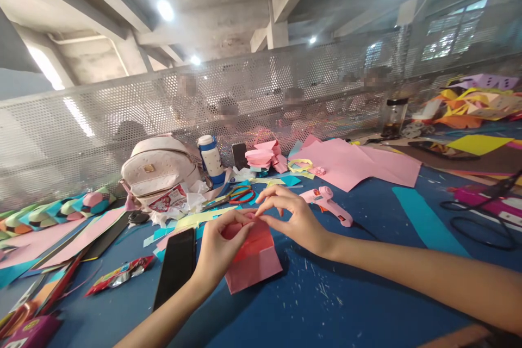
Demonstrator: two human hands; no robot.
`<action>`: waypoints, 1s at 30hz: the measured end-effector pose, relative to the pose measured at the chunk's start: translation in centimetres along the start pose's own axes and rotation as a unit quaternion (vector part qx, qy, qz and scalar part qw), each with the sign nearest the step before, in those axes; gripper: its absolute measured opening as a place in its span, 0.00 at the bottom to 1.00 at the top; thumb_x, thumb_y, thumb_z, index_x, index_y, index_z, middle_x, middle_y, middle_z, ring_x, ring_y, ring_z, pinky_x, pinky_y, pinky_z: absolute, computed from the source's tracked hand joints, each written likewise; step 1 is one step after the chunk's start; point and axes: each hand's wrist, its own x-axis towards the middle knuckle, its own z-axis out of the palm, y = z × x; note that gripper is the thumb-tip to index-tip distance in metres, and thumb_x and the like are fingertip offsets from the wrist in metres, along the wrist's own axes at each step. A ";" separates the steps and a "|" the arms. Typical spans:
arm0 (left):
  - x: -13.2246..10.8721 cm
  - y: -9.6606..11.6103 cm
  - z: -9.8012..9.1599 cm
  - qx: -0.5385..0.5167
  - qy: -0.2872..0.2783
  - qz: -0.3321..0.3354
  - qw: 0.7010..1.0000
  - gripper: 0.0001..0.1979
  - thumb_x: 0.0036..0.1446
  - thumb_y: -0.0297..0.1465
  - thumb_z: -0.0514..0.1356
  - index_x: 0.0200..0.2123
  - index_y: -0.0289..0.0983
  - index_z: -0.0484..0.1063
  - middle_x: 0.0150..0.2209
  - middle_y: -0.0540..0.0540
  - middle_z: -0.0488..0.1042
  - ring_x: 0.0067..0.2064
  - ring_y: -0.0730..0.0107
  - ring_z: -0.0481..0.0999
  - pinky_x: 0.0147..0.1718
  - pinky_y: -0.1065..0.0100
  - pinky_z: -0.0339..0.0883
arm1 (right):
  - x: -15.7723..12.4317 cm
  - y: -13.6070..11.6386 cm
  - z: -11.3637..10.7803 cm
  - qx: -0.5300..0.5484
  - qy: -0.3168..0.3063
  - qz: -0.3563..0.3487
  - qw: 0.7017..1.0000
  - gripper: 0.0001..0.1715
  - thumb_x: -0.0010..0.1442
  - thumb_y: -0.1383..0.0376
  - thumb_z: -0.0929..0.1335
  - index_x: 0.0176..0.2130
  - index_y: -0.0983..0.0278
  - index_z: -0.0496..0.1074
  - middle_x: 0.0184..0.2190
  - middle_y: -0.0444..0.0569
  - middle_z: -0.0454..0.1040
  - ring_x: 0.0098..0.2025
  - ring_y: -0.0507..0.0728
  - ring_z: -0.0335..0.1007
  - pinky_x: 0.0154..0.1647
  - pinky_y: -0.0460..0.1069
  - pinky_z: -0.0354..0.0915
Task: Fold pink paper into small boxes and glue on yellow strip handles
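Note:
A small folded pink paper box (256, 272) stands in front of me, its inside showing a stronger red-pink. My left hand (222, 244) is closed in a pinch on its left far edge. At the far rim, the thumb and index finger of my right hand (296, 223) come together on the paper, the other fingers curved above. The fingertips hide exactly what part is pinched. Just beyond my right hand lies a pink glue gun (328, 205) with a dark cord. A black phone (175, 263) lies beside my left wrist.
Scissors (234, 197), paper scraps and a pale backpack (161, 168) lie beyond my hands, near a white-and-blue bottle (211, 159). Large pink paper (359, 163) spreads at the back right. A red wrapper (120, 274) sits left. A perforated metal screen (253, 92) closes the table's far side.

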 end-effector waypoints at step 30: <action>-0.2 -0.3 0.4 -0.044 0.015 -0.010 0.999 0.06 0.55 0.31 0.63 0.31 0.37 0.79 0.37 0.42 0.82 0.43 0.60 0.81 0.43 0.67 0.74 | 0.0 0.6 0.1 -0.058 0.049 -0.115 0.990 0.02 0.59 0.68 0.73 0.34 0.60 0.78 0.37 0.46 0.75 0.40 0.55 0.69 0.46 0.55 0.62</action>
